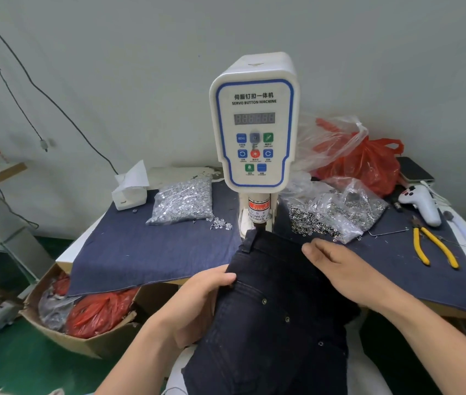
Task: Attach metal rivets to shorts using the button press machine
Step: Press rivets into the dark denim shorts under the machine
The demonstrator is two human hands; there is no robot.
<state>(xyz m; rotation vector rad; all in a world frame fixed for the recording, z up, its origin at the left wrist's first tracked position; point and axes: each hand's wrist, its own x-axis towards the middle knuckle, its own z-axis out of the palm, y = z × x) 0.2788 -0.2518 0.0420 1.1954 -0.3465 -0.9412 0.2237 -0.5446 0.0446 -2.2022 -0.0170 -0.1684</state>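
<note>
The table (129, 260), draped in blue denim cloth, carries the white button press machine (254, 124), which stands upright at the middle of it and serves as the landmark here. In front of the machine, the dark shorts (271, 309) lie from the person's lap up onto the table edge, their waistband corner pushed right under the machine's press head. Small metal rivets (264, 301) already dot the fabric in front of the machine. Left of the machine and below the table edge sits a cardboard box (55, 329) filled with red and clear bags. Right of the machine and behind it is a red plastic bag (368, 163) with clear plastic over it. The left hand (200, 297) is in front of the machine and to its left, fingers curled round the left edge of the shorts, gripping the cloth. The right hand (337, 266) is in front and to the right, fingers straight and relaxed, resting flat on the shorts. Left of the machine lies a clear bag of silver rivet caps (183, 201), and farther left a white tissue box (129, 192). Right of the machine lies an open bag of metal rings (337, 215), some spilled on the cloth. Farther right are a white handheld controller (419, 203), yellow-handled pliers (431, 246), and, behind them, a phone (414, 169)
</note>
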